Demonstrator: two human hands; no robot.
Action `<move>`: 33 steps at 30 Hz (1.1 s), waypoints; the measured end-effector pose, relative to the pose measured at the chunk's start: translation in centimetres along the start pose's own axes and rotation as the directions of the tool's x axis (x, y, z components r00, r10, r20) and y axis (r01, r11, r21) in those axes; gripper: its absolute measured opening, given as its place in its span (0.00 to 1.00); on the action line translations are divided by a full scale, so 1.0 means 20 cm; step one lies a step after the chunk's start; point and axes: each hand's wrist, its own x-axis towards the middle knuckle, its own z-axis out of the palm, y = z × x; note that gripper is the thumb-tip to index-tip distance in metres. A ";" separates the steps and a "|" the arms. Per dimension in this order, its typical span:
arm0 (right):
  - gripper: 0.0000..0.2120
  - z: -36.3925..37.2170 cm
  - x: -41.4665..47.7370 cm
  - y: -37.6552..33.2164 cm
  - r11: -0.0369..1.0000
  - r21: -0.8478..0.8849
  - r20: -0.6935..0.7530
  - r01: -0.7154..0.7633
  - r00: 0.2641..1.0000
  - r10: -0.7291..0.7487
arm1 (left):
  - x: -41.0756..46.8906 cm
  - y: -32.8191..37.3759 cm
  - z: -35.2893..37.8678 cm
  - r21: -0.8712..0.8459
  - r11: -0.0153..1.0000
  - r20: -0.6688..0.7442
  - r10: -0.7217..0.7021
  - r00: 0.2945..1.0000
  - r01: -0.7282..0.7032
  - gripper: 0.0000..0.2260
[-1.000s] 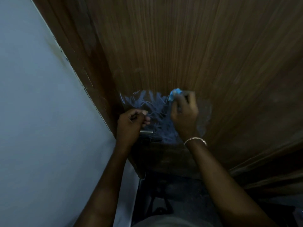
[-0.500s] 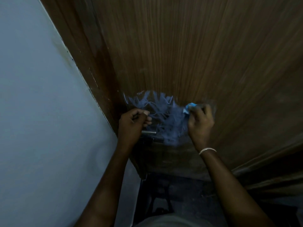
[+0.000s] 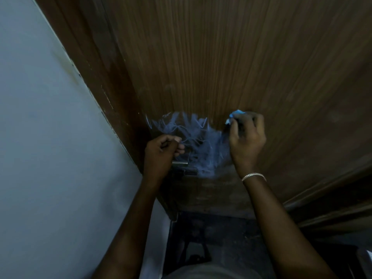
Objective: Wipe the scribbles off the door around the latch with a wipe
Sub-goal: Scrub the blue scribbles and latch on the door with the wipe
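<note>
Scribbles point(image 3: 193, 137) smear the door point(image 3: 221, 57) between both hands. The right hand point(image 3: 246, 137) clutches a blue wipe point(image 3: 232, 116), mostly hidden, against the wood; the left hand point(image 3: 161, 152) grips the latch point(image 3: 180, 163), covering most of it.

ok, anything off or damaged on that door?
Yes: blue scribbles smeared across the door around the latch; the right hand holds a blue wipe at their right edge. Pale chips along the door frame too.

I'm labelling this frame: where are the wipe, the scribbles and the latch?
wipe point(image 3: 232, 116), head view, on the blue tip that shows.
scribbles point(image 3: 193, 133), head view, on the middle of the blue marks.
latch point(image 3: 179, 163), head view, on the bare metal bar.
</note>
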 end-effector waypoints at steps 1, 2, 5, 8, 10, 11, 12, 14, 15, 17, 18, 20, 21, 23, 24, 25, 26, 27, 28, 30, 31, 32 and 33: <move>0.04 0.04 0.00 -0.04 1.000 0.002 0.029 0.028 0.999 -0.028 | 0.00 0.00 0.01 0.003 1.000 0.005 -0.003 1.000 0.003 0.07; 0.04 0.07 -0.03 -0.06 0.998 -0.002 0.083 0.056 0.995 -0.056 | 0.01 0.00 0.02 0.004 1.000 0.011 -0.003 1.000 0.003 0.06; 0.05 0.07 -0.16 -0.02 0.995 -0.042 0.254 0.092 0.964 -0.078 | 0.01 0.01 0.04 0.007 1.000 0.024 0.006 1.000 -0.006 0.07; 0.06 -0.04 -0.16 0.09 0.999 -0.047 0.161 0.005 0.987 0.003 | 0.01 -0.01 0.02 -0.002 1.000 0.016 0.007 1.000 -0.007 0.06; 0.06 -0.05 -0.09 0.10 0.999 -0.013 0.062 -0.036 0.997 0.037 | 0.00 -0.03 0.01 0.002 1.000 0.009 -0.007 1.000 0.007 0.07; 0.06 -0.03 -0.06 0.08 0.999 -0.002 0.039 -0.038 0.999 0.038 | 0.00 -0.04 0.01 0.011 1.000 0.014 -0.016 1.000 0.016 0.07; 0.05 -0.01 -0.05 0.05 1.000 -0.007 0.039 -0.020 0.999 0.020 | 0.00 -0.04 0.02 0.023 1.000 0.022 -0.021 1.000 0.020 0.07; 0.05 0.02 -0.09 0.03 0.999 -0.031 0.106 0.040 0.994 -0.036 | 0.00 -0.04 0.05 0.033 0.999 0.042 -0.015 0.999 0.013 0.07; 0.05 0.02 -0.12 0.03 0.998 -0.038 0.151 0.056 0.987 -0.050 | 0.00 -0.05 0.05 0.036 0.999 0.051 -0.003 0.999 0.002 0.07; 0.05 -0.02 -0.15 0.07 0.998 -0.042 0.185 0.037 0.982 -0.029 | -0.01 -0.05 0.06 0.068 0.997 0.063 0.038 0.997 -0.043 0.06; 0.05 -0.04 -0.14 0.09 0.999 -0.041 0.164 0.013 0.987 -0.006 | -0.01 -0.06 0.06 0.097 0.992 0.068 0.071 0.995 -0.078 0.05; 0.05 -0.06 -0.10 0.09 0.999 -0.029 0.083 -0.029 0.996 0.031 | -0.02 -0.06 0.05 0.155 0.976 0.067 0.144 0.987 -0.153 0.06; 0.05 -0.05 -0.07 0.08 0.999 -0.018 0.048 -0.037 0.998 0.038 | -0.02 -0.06 0.05 0.169 0.968 0.059 0.177 0.982 -0.185 0.06; 0.05 -0.02 -0.04 0.02 1.000 -0.012 0.039 -0.018 0.999 0.019 | -0.02 -0.05 0.06 0.188 0.954 0.041 0.230 0.972 -0.234 0.08; 0.05 0.00 -0.05 0.01 1.000 -0.026 0.069 0.011 0.998 -0.009 | -0.02 -0.05 0.06 0.209 0.945 0.037 0.251 0.967 -0.253 0.09; 0.05 0.00 -0.08 0.02 0.998 -0.041 0.112 0.042 0.993 -0.038 | -0.02 -0.05 0.07 0.232 0.935 0.036 0.268 0.963 -0.269 0.09; 0.05 0.00 -0.11 0.03 0.997 -0.051 0.155 0.058 0.987 -0.050 | -0.01 -0.05 0.07 0.246 0.927 0.037 0.283 0.958 -0.283 0.09; 0.05 -0.03 -0.14 0.06 0.997 -0.060 0.184 0.048 0.982 -0.036 | -0.01 -0.05 0.07 0.253 0.922 0.036 0.295 0.955 -0.294 0.09; 0.05 -0.05 -0.15 0.09 0.998 -0.064 0.191 0.019 0.982 -0.006 | -0.02 -0.05 0.07 0.261 0.917 0.034 0.303 0.952 -0.301 0.10; 0.05 -0.09 -0.13 0.12 0.999 -0.045 0.125 -0.022 0.992 0.027 | -0.03 -0.05 0.05 0.297 0.900 0.022 0.328 0.945 -0.319 0.11; 0.05 -0.08 -0.10 0.12 0.999 -0.029 0.081 -0.027 0.996 0.029 | -0.03 -0.05 0.05 0.322 0.883 0.017 0.354 0.935 -0.340 0.11; 0.06 -0.06 -0.07 0.10 0.999 -0.015 0.053 -0.028 0.998 0.029 | -0.04 -0.04 0.05 0.351 0.861 0.018 0.387 0.922 -0.368 0.12; 0.06 -0.03 -0.05 0.07 1.000 -0.007 0.049 -0.022 0.999 0.023 | -0.05 -0.04 0.06 0.380 0.837 0.022 0.417 0.909 -0.393 0.13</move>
